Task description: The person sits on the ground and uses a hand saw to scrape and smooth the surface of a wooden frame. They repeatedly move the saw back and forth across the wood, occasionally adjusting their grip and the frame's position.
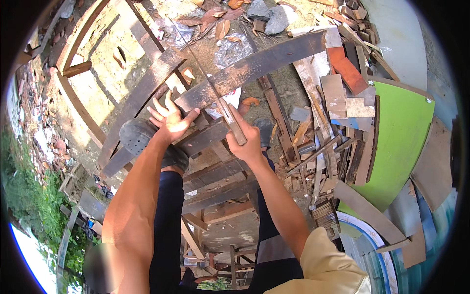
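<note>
My right hand (pixel 245 138) is closed round the wooden handle of a handsaw (pixel 213 89). The thin blade points up and to the left, lying across a dark wooden plank (pixel 259 63) near its left end. My left hand (pixel 172 120) is spread open beside that end of the plank, with the thumb resting near its corner. Whether the blade has cut into the wood cannot be made out. Under the plank lie other dark boards (pixel 205 138). My left foot, in a black clog (pixel 139 138), is set on the boards next to my left hand.
A wooden frame (pixel 78 100) lies on the ground at the far left. Scrap wood (pixel 352 105) is heaped on the right beside a green panel (pixel 399 142). Grey stones (pixel 281 19), dry leaves and a clear plastic bag (pixel 234 50) lie beyond the plank.
</note>
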`<state>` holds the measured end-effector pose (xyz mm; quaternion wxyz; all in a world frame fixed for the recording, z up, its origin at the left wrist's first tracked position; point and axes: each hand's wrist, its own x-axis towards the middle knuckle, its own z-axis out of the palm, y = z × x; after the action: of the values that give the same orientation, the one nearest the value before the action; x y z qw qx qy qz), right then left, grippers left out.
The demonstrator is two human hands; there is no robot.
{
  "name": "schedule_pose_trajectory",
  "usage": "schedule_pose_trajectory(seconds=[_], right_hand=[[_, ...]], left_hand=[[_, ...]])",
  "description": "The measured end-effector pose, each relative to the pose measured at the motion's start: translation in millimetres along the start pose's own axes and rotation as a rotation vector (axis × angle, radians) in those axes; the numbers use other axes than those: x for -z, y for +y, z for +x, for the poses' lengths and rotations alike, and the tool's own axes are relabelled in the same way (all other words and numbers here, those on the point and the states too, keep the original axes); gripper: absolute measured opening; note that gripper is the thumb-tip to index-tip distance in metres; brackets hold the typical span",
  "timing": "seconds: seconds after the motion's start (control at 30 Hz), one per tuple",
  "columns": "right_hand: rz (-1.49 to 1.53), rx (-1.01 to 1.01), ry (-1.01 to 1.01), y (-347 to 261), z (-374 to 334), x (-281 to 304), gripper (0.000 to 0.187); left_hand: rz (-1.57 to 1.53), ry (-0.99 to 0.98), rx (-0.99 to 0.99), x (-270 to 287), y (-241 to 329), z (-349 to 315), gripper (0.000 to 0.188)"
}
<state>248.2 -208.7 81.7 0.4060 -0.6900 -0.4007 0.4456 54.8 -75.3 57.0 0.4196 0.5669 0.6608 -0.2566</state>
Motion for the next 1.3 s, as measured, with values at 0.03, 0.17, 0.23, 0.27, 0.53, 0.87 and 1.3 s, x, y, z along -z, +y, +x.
schedule_pose_trajectory(seconds=[0.03, 0.17, 0.23, 0.27, 0.53, 0.87, 1.3], right_hand=[[-0.006, -0.038, 0.0, -3.4, -7.4, -0.7, 0.066], [-0.025, -0.206, -0.07, -33.6, -94.4, 38.6, 0.068], [-0.11, -0.053, -0.042, -28.3, -150.3, 66.1, 0.07], [-0.147, -0.059, -0.071, -32.8, -172.8, 80.9, 0.07], [0.016, 0.088, 0.05, 14.1, 27.4, -16.9, 0.066], [-0.149, -0.058, -0.028, -7.9, -182.6, 71.8, 0.065], [-0.117, -0.019, 0.008, 5.2, -52.9, 7.3, 0.066]], left_hand=[[0.012, 0.037, -0.012, 0.8, -2.5, 1.9, 0.122], [0.058, 0.035, 0.072, 9.8, -8.2, 7.7, 0.125], [0.067, 0.017, 0.074, 16.3, -2.2, 11.4, 0.126], [0.071, 0.003, 0.083, 18.1, -2.1, 10.4, 0.126], [0.035, -0.008, 0.102, 21.6, 17.3, 12.1, 0.135], [0.105, -0.049, 0.107, 18.8, 10.6, 14.8, 0.141], [0.148, -0.124, 0.113, 15.5, 0.0, 24.5, 0.139]])
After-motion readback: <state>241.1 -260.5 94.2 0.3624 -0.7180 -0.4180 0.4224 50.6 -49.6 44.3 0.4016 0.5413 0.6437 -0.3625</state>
